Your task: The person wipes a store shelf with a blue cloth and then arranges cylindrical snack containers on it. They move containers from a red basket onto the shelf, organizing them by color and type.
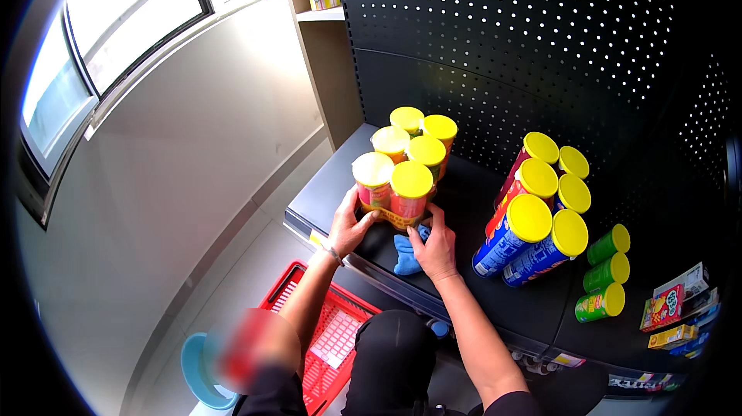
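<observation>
A cluster of short canisters (407, 207) with yellow lids stands on a black shelf (324, 195), with clear wrap visible around some of them and a yellow printed band across the front. My left hand (349, 224) grips the front left of this pack, its thumb on the band. On the front right, my right hand (435, 245) presses against the same pack with bent fingers. A crumpled blue cloth (408, 253) lies beneath and beside the right hand; whether any fingers pinch it, I cannot tell.
Tall canisters (524, 230) stand right of my hands, then short green canisters (603, 274) and small boxes (666, 306). Black pegboard (464, 21) rises behind. Below are a red basket (322, 384), a teal basin (194, 364) and my knee (397, 352). A wall and window (133, 4) are left.
</observation>
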The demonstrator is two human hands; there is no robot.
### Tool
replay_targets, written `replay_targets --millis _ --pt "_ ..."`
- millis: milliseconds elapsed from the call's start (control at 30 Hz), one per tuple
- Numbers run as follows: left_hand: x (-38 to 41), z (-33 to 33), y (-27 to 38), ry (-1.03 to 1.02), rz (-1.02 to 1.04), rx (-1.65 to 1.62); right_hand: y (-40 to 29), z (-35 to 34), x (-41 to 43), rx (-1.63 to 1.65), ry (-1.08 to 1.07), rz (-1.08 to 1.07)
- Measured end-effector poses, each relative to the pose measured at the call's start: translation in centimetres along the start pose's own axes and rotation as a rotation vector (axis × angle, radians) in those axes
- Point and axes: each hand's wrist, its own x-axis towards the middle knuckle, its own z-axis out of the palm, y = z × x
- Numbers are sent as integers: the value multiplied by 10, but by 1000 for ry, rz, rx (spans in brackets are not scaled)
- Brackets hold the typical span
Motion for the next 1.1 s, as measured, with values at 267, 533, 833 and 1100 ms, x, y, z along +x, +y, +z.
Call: replay_targets --millis 267,533,833,1100 --pt "-3 2 -14 -29 -38 -111 3 3 -2 32 9 -18" --pt "-2 2 -16 9 18 -12 1 4 -3 19 15 -36" --pt "-7 6 -10 46 -1 11 -1 2 -8 27 -31 27" --pt "-2 5 -4 1 64 59 0 2 -4 22 3 5"
